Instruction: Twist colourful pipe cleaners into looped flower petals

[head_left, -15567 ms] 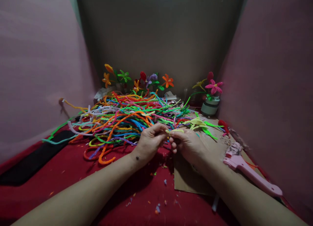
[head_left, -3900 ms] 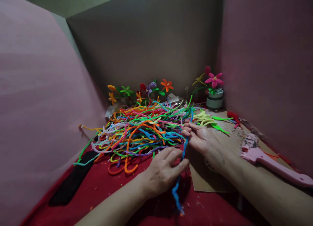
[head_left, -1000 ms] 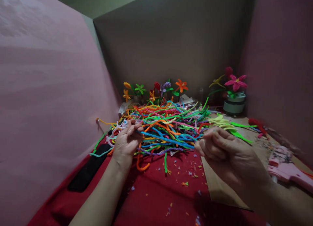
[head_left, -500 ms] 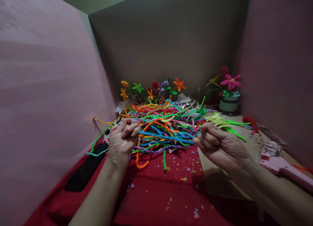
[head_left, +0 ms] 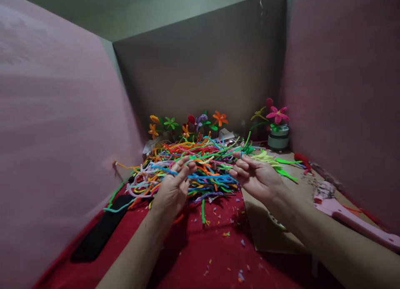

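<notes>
A blue pipe cleaner [head_left: 215, 178] stretches almost level between my two hands, in front of a heap of pipe cleaners [head_left: 200, 149] in many colours. My left hand [head_left: 176, 187] is closed on its left part, and a blue end sticks out to the left past the fingers. Curled fingers of my right hand [head_left: 256, 176] grip the other end, with a bit of blue showing at the thumb tip. A green pipe cleaner [head_left: 203, 212] hangs forward from the heap between my forearms.
Pipe-cleaner flowers [head_left: 220, 118] stand behind the heap; a pink flower [head_left: 277, 114] rises from a pale green jar [head_left: 278, 139]. Cardboard [head_left: 275, 239] lies at right under a pink-handled tool [head_left: 353, 222]. A black strip [head_left: 100, 235] lies left on the red cloth [head_left: 187, 260], among scraps.
Earlier a pale yellow piece was in my fingers, then the blue pipe cleaner hung upright. It was pulled out sideways; now my hands are slightly closer together and the view has tipped up.
</notes>
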A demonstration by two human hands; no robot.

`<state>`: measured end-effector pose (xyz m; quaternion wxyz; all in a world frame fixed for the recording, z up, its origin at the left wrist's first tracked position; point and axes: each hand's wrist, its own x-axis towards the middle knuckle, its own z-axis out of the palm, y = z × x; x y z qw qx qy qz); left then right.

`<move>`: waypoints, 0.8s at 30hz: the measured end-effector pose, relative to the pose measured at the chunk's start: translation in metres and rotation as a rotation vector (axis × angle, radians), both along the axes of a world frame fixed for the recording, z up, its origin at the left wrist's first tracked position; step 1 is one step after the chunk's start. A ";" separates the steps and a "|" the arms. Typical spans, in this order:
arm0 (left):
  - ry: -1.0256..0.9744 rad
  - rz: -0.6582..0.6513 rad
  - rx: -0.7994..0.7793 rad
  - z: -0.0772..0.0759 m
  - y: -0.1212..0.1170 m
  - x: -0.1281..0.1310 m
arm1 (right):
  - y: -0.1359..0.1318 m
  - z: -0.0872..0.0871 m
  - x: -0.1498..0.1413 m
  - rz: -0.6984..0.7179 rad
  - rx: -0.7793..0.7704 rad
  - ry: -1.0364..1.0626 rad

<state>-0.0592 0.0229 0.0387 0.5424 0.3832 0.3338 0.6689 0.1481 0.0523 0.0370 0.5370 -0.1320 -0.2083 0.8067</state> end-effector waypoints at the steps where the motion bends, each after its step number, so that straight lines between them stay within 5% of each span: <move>1: 0.118 -0.002 -0.018 -0.004 -0.001 0.002 | 0.002 -0.001 0.001 -0.006 -0.010 0.009; 6: 0.488 -0.068 -0.041 -0.011 -0.003 0.009 | 0.009 -0.004 0.004 -0.062 -0.059 0.074; 16: 0.053 0.039 -0.087 0.001 0.010 0.041 | -0.004 -0.019 -0.003 -0.043 -0.003 0.057; 24: -0.098 0.145 -0.109 -0.011 0.021 0.045 | 0.001 -0.020 0.004 -0.035 -0.107 0.074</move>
